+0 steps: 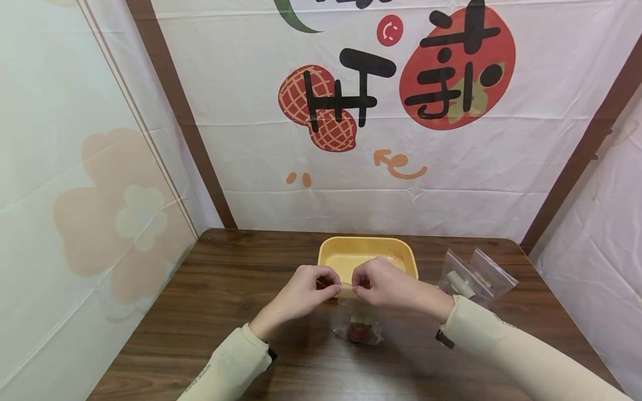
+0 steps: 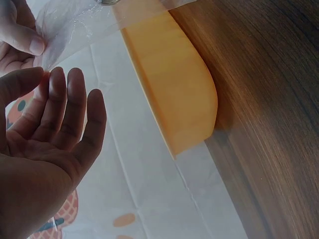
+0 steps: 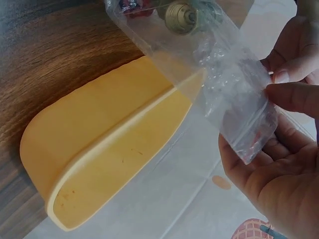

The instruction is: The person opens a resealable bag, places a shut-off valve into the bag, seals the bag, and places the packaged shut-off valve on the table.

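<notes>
A clear zip bag (image 3: pixel 219 84) hangs upright between both hands, held by its top edge. The left hand (image 1: pixel 303 289) pinches the left end of that edge between thumb and forefinger. At the other end, the right hand (image 1: pixel 383 284) pinches it the same way; its remaining fingers lie behind the bag in the right wrist view. Down in the bag sits a brass-coloured threaded cap (image 3: pixel 181 19), like a bulb's base, beside a red item (image 1: pixel 359 333) whose kind is unclear.
Just behind the hands stands a yellow tray (image 1: pixel 331 245) on the dark wooden table (image 1: pixel 241 278). Two more zip bags (image 1: pixel 478 273) with pale items inside lie to the right. A printed cloth (image 1: pixel 251 167) hangs beyond the table's far edge.
</notes>
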Tool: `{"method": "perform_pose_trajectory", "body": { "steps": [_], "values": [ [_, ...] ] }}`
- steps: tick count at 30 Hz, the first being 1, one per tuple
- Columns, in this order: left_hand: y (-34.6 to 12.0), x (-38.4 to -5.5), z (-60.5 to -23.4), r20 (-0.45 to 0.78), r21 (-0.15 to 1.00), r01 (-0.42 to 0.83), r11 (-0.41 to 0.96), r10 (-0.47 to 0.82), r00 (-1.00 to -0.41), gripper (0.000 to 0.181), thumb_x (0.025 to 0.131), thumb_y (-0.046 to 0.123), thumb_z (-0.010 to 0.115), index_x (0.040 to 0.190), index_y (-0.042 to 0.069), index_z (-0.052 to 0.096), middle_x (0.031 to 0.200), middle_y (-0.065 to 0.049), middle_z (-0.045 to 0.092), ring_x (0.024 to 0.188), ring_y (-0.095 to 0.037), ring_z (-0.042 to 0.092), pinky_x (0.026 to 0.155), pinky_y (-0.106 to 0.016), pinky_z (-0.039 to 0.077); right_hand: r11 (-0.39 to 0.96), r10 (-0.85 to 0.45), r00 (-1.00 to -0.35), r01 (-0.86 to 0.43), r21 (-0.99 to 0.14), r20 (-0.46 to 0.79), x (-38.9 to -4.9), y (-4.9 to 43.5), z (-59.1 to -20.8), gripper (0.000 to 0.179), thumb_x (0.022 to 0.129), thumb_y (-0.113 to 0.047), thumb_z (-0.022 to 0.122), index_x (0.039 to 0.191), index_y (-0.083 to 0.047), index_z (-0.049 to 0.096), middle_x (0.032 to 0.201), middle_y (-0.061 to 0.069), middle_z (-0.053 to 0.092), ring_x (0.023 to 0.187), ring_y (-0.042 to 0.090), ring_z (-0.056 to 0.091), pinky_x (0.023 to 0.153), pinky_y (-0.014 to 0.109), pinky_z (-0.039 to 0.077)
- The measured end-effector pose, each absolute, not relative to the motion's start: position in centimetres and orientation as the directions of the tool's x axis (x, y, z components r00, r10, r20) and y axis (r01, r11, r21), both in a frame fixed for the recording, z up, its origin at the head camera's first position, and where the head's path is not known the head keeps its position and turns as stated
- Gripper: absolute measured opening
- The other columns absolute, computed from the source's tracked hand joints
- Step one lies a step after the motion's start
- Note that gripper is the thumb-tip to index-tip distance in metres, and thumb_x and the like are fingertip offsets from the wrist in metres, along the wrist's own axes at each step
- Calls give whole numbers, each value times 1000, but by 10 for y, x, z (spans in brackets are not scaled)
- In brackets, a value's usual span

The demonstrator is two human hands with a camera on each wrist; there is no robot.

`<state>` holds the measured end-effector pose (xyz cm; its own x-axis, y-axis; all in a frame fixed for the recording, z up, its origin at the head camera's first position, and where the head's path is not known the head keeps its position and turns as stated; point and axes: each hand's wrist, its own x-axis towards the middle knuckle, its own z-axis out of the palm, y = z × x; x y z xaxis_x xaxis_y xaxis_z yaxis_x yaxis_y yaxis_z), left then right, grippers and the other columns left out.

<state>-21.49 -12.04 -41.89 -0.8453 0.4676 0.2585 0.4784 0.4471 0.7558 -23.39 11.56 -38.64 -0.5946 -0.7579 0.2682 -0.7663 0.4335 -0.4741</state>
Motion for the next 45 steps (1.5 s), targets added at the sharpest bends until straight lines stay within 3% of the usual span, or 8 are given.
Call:
{"method": "perform_pose_trajectory", "body": {
  "steps": [9,45],
  "values": [
    [-121,-215,-418,259,756,478,448,466,-846,9,97,6,72,91,13,74,83,9,68,81,-9,65,73,-28,56,481,-734,-642,-721,-499,222,-233,119,-385,15,90,-4,74,79,-13,70,66,-14,58,60,1,50,58,24,47],
    [-120,-216,-420,268,758,488,432,476,-838,8,97,6,72,92,11,75,83,7,70,80,-8,65,74,-28,56,464,-723,-649,-711,-528,238,-235,134,-392,17,89,-3,76,78,-15,72,66,-16,59,61,0,53,58,23,48]
  ]
}}
